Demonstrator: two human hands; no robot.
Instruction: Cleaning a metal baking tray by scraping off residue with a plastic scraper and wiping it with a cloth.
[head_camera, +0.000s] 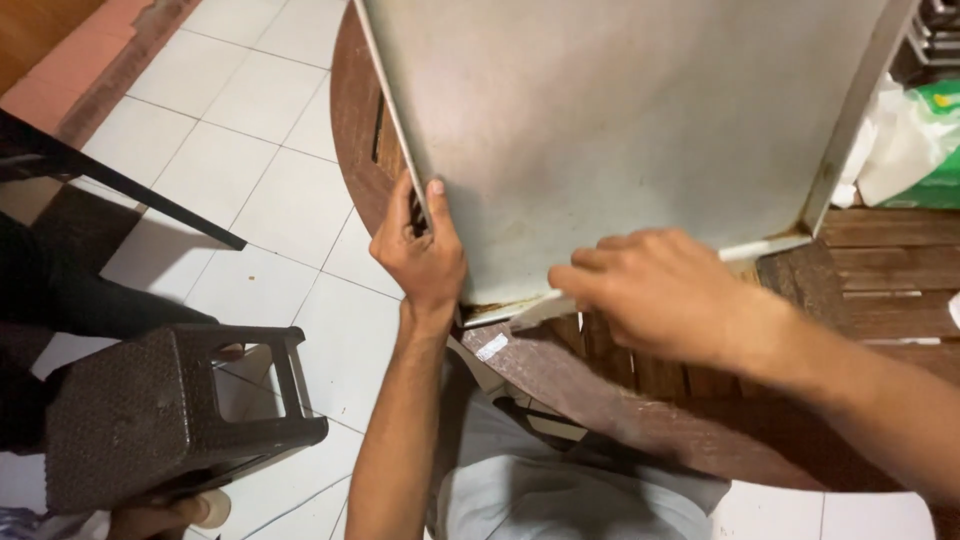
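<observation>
A large pale grey metal panel with a raised rim lies tilted on a round wooden slatted table. My left hand grips the panel's left edge, thumb on top and fingers curled under. My right hand rests over the near edge of the panel, fingers curled around something I cannot make out at the rim.
A dark brown plastic stool stands on the white tiled floor at the lower left. A black bar crosses the left side. A white and green bag sits at the table's right. My light shorts show below.
</observation>
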